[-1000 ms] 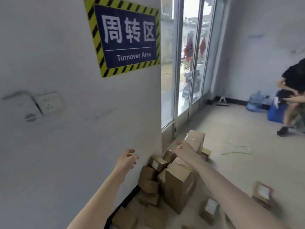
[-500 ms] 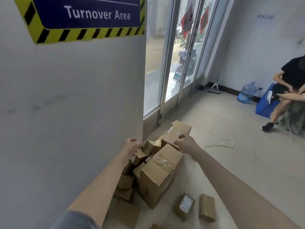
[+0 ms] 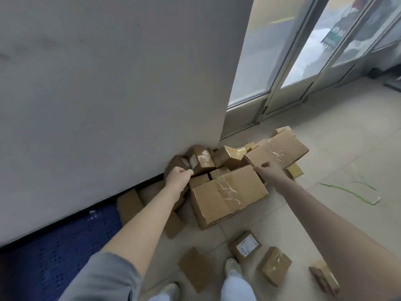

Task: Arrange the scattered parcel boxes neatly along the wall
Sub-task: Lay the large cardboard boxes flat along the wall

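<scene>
A heap of brown parcel boxes lies at the foot of the grey wall (image 3: 108,83). My left hand (image 3: 179,175) reaches to the wall side of the heap and grips a small labelled box (image 3: 201,160). My right hand (image 3: 268,171) holds the near edge of a flat taped box (image 3: 280,151) that leans on top of the pile. Between my arms sits a large taped box (image 3: 227,192). Several small boxes lie loose on the floor near my feet, among them a labelled one (image 3: 246,245) and a taped one (image 3: 274,265).
A blue perforated crate or pallet (image 3: 60,244) lies along the wall at the lower left. Glass doors (image 3: 303,51) stand beyond the wall's end. A green strap (image 3: 347,191) lies on the tiled floor at the right. My shoes (image 3: 232,265) are at the bottom.
My view has tilted down toward the floor. Both hands have dropped onto the pile: the left now grips the small labelled box, the right stays on the flat taped box.
</scene>
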A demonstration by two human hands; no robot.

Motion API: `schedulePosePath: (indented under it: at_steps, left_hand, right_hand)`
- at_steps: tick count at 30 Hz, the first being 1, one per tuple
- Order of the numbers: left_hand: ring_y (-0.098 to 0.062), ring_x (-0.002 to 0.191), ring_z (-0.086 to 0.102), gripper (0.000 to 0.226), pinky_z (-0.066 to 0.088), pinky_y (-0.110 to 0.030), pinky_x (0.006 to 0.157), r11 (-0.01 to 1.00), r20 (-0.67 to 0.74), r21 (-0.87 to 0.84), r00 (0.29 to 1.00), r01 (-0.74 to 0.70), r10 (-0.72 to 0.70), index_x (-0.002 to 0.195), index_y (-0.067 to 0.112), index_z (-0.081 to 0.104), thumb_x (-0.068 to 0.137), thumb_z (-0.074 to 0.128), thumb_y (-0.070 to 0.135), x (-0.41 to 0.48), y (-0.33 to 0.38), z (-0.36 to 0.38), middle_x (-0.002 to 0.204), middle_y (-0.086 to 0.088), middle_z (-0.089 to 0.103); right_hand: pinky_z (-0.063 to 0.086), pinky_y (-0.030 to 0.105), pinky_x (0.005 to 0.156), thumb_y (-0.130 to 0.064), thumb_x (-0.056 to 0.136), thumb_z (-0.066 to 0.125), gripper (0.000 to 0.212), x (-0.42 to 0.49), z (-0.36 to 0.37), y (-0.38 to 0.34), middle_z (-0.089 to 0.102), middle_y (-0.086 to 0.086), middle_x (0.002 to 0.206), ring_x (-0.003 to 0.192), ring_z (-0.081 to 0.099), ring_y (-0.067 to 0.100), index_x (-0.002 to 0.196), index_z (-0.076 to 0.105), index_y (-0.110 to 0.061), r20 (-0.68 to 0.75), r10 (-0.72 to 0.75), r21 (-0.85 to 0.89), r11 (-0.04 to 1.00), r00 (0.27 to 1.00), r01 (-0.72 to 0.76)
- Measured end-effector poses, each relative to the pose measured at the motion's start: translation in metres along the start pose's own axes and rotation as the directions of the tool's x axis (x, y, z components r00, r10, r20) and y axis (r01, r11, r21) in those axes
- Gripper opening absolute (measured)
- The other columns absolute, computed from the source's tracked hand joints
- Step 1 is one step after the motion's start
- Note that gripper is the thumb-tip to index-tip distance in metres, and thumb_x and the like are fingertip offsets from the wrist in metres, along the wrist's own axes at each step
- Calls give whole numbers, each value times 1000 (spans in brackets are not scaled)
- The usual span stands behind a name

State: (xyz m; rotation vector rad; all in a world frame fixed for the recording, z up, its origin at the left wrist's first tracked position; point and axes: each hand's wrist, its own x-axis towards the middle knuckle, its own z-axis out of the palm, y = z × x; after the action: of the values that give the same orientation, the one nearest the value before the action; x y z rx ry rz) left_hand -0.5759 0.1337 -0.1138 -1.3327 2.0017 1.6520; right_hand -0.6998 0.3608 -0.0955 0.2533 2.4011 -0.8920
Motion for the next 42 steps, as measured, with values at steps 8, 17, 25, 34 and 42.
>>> schedulePosePath:
  at_steps: [8,17,25,34,42]
  left_hand:
    - [-32,131,38,72,38,-42,102,895,-113,-127,891,427,-441,148,18,23,89,56,45,124,-62,135,149,-11,31]
    - [-34,140,13,112,20,-50,112,785,-360,-255,698,564,-619,150,29,-2,67,51,82,264,-142,227,155,-6,6]
    - [-30,133,18,108,27,-46,106,792,-389,-230,692,566,-608,148,29,4,66,52,81,280,-141,227,147,-4,15]
    - [-28,127,23,103,29,-42,103,831,-443,-209,707,516,-551,147,26,8,70,53,77,286,-144,228,146,-6,17]
    - [-30,136,19,104,29,-53,109,849,-402,-307,751,429,-524,146,33,10,65,57,79,242,-187,227,152,-2,14]
  right_hand:
    - [40,40,100,-39,94,52,60,187,41,42,48,18,137,125,46,33,137,42,1,173,57,-267,964,983,-9]
    - [17,47,113,-77,80,40,104,337,160,126,24,18,153,141,23,36,149,15,-3,-100,346,-262,895,933,-361]
    - [9,43,115,-85,74,32,109,360,172,124,19,9,154,142,16,28,150,13,-10,-122,417,-187,882,901,-433]
    - [15,44,112,-77,74,38,98,362,179,124,22,9,149,140,16,32,146,21,-13,-168,398,-147,895,902,-422]
    - [29,46,108,-73,63,53,103,312,159,159,31,10,145,134,28,35,141,27,-13,-110,423,12,905,899,-425]
